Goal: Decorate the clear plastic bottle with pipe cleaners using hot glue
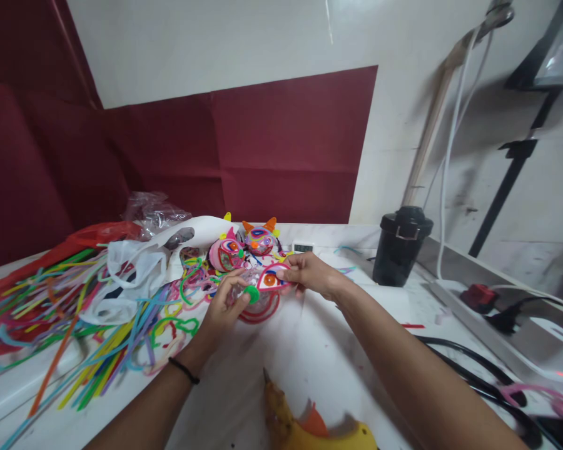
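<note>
A clear, rounded plastic body (259, 309) trimmed with pink-red pipe cleaner is between my hands, above the white table. My left hand (228, 299) grips its left side, the thumb beside a green coil (252, 294). My right hand (304, 274) pinches the right end of an eye-shaped pipe-cleaner piece (269, 279), pink-rimmed with an orange middle, which lies against the body's front. Whether the eye is fixed there I cannot tell. Nearer to me lies a yellow hot glue gun (326, 436), its dark nozzle pointing away.
Two decorated animal heads (229, 253) (260, 239) sit behind my hands. Loose pipe cleaners (117, 344) and a white plastic bag (134, 275) spread across the left. To the right stand a black canister (400, 247), a power strip (469, 325) and black cables (469, 359). A small digital display (303, 248) sits behind.
</note>
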